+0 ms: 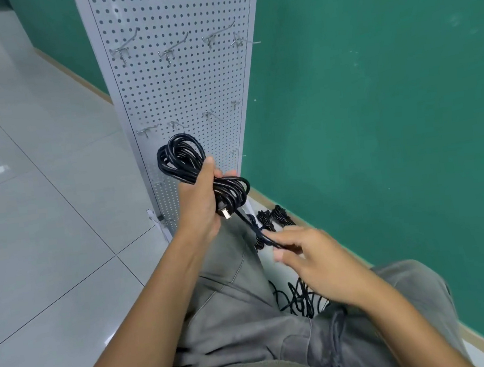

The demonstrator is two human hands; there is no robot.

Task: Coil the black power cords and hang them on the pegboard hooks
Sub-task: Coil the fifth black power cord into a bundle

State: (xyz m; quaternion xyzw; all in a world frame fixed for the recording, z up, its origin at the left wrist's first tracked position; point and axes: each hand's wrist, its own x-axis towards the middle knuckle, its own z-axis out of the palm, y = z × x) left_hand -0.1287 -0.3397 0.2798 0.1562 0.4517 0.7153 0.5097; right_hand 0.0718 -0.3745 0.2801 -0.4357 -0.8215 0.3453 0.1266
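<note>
My left hand [199, 206] grips a coiled black power cord [180, 157] around its middle, with loops sticking out above and to the right of the fist and a plug [224, 213] showing below. A loose tail runs from the coil down to my right hand [306, 254], which pinches the tail between thumb and fingers. The white pegboard [180, 78] stands just behind the coil, its metal hooks [170, 51] bare. More black cords lie on the floor: bundled ones [272, 219] by the board's foot and a loose tangle [299, 297] under my right wrist.
A green wall [377, 107] runs along the right, with a beige skirting at the floor. Glossy white floor tiles [41, 206] spread out to the left. My knees in grey trousers [249, 309] fill the lower middle of the view.
</note>
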